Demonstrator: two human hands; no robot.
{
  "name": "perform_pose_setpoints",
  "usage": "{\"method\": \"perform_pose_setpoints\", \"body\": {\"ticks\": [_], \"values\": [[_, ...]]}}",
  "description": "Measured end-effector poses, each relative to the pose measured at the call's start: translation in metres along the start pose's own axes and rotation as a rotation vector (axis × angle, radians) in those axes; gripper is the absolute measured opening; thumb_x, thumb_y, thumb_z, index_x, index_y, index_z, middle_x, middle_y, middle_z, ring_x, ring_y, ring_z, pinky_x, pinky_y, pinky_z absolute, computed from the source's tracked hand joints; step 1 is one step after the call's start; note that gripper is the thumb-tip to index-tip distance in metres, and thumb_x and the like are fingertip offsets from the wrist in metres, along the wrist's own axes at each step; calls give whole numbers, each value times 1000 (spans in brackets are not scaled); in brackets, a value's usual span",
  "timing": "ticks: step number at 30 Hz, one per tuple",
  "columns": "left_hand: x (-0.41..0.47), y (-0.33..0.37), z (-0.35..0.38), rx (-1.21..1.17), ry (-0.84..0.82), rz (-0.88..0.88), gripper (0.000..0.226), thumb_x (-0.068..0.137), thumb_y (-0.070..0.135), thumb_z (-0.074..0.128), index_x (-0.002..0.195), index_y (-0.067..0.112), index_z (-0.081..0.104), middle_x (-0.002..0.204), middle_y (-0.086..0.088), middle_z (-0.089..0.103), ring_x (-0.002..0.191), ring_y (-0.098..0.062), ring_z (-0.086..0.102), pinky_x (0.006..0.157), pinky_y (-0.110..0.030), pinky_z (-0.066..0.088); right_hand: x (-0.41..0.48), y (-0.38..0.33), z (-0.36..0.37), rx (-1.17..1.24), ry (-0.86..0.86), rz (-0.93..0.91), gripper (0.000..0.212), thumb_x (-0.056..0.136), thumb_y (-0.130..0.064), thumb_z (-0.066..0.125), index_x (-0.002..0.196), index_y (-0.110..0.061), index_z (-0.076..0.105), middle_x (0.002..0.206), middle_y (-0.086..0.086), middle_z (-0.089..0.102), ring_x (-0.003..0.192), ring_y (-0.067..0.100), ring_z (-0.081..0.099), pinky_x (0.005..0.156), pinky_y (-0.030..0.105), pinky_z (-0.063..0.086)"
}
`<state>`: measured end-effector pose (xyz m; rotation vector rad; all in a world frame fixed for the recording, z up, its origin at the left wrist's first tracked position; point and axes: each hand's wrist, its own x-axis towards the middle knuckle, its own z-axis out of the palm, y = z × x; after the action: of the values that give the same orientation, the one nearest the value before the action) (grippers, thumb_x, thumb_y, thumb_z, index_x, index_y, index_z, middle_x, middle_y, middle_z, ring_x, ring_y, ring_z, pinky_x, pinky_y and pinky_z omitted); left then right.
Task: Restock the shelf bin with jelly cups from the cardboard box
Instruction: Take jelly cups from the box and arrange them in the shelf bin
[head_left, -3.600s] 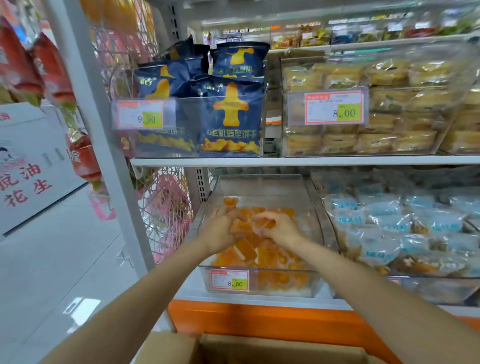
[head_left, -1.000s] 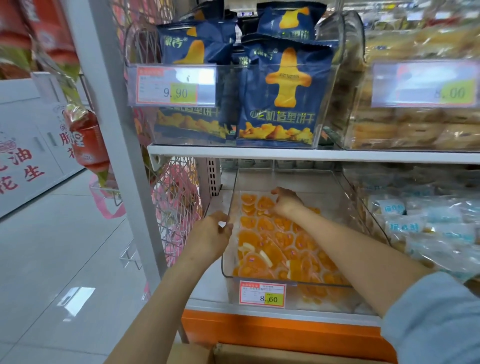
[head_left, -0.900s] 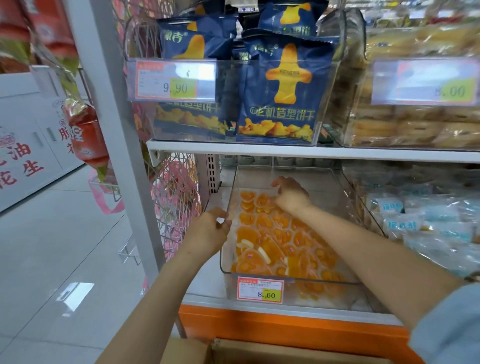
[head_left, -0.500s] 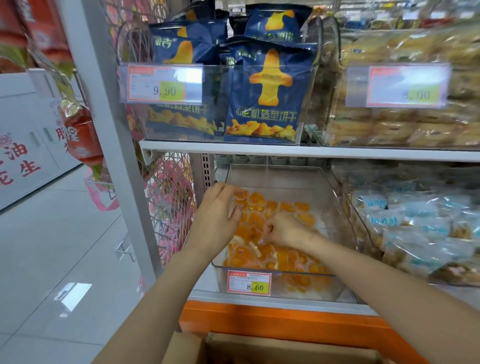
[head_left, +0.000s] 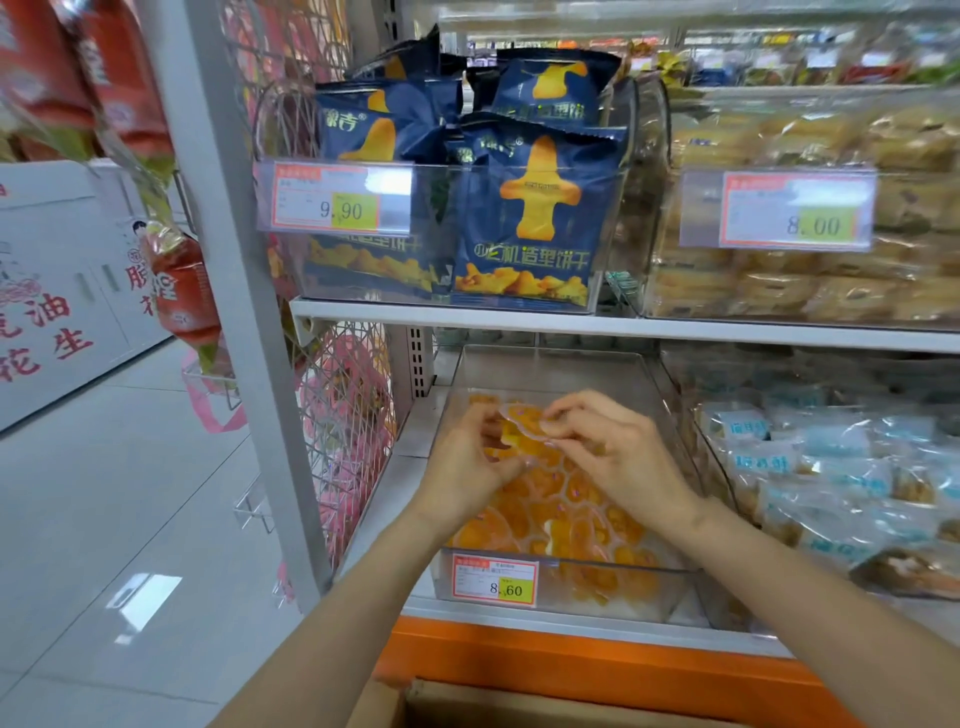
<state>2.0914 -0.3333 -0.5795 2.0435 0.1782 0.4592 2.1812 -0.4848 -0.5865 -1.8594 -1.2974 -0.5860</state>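
Observation:
A clear plastic shelf bin (head_left: 649, 384) on the lower shelf holds several orange jelly cups (head_left: 576, 525) in a loose layer. A price tag reading 8.60 is on its front. Both my hands are inside the bin, over its middle. My left hand (head_left: 462, 462) and my right hand (head_left: 618, 452) pinch the same orange jelly cup (head_left: 519, 423) between their fingertips, lifted a little above the layer. The cardboard box (head_left: 519, 706) shows only as an open top edge at the bottom of the view.
A grey upright post (head_left: 244, 291) and a wire mesh side panel stand left of the bin. The shelf above carries a bin of blue snack bags (head_left: 524, 208) and wrapped cakes (head_left: 810, 208). Blue-and-white packets (head_left: 831, 467) fill the bin to the right. An orange base rail (head_left: 597, 670) runs below.
Both hands moved together over the middle of the bin and now hold one jelly cup between them; earlier the left hand was at the bin's left wall.

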Motion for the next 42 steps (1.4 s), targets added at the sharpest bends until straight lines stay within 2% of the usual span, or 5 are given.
{"method": "perform_pose_setpoints", "body": {"ticks": [3,11,20,27,42], "values": [[-2,0,-2,-91,-21,20,32,78,0,70,104,15,57,87,6,61,81,-8,58,74,-18,50,-2,-2,-5,107,-46,36,16,81,-17,62,94,-16,72,109,-3,62,83,8,60,73,22,50],[-4,2,-16,-417,-273,-188,27,88,3,58,114,7,51,103,-16,55,102,-36,63,86,-34,55,13,3,-34,247,-605,281,92,75,-9,77,132,-57,23,125,-7,47,108,5,48,88,11,40],[-4,3,-14,-479,-364,-245,20,95,9,48,115,7,53,99,-18,65,90,-25,68,80,-33,58,22,-1,-35,264,-642,292,65,72,-13,81,116,-43,44,105,3,56,82,9,55,78,24,49],[8,-6,-26,319,111,149,23,89,13,56,112,15,59,108,3,54,85,-2,54,76,-23,45,61,45,-14,-215,-556,639,76,71,-34,81,134,-16,43,121,5,53,107,19,53,85,27,43],[12,-15,-42,485,114,151,27,90,18,56,117,14,58,120,-3,43,110,-21,48,86,-24,36,60,114,76,-405,-520,785,49,91,-21,58,137,-14,46,139,12,42,125,26,46,99,28,40]]}}
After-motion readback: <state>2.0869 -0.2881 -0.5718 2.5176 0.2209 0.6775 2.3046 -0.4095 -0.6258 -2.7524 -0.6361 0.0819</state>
